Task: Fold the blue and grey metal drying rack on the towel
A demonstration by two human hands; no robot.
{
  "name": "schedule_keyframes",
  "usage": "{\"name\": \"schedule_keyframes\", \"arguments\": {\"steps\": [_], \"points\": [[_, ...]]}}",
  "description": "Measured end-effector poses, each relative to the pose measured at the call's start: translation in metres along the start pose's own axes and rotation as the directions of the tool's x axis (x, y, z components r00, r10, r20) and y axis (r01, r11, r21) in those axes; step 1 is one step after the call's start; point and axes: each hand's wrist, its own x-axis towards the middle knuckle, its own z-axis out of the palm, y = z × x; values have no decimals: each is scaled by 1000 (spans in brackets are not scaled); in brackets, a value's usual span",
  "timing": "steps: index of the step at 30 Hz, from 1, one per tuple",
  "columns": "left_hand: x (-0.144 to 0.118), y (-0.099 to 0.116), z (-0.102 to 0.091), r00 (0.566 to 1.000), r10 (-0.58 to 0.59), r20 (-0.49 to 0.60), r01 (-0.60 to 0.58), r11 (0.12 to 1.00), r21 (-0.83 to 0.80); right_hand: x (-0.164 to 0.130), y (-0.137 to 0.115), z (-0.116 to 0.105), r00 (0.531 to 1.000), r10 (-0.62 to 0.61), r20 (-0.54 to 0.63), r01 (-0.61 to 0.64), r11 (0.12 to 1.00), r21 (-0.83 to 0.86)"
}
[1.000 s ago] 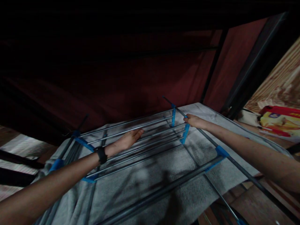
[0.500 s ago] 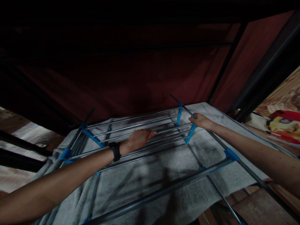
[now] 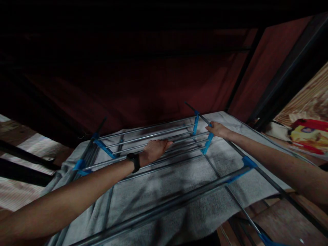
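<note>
A metal rack of grey tubes with blue plastic joints, like a clothes drying rack (image 3: 164,205), lies over a grey cloth (image 3: 176,182). My left hand (image 3: 155,150), with a black watch (image 3: 133,162) on its wrist, is closed over one of the middle rods. Its fingertips are mostly hidden behind the rod. At the far right side, my right hand (image 3: 217,130) is wrapped round the side tube, by the upper end of a blue bracket (image 3: 208,141). Another blue joint (image 3: 248,162) sits nearer me on that same tube.
Behind the rack hangs a dark red panel (image 3: 164,89) framed by dark bars. A red and yellow package (image 3: 311,135) lies at the right. Dark bars (image 3: 23,171) stand at the left, beyond the cloth. Brown flooring (image 3: 289,218) shows at lower right.
My left hand has shifted slightly right along the rods, and the rack's left side has moved a little right too. My right hand keeps its grip.
</note>
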Motion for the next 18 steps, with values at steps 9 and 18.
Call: {"name": "schedule_keyframes", "arguments": {"steps": [9, 18], "points": [[-43, -40, -30, 998, -28, -57, 17, 983, -181, -3, 0, 2, 999, -32, 10, 31, 999, 9], [-135, -179, -29, 863, -493, -108, 503, 856, 120, -7, -6, -3, 999, -28, -37, 22, 990, -137]]}}
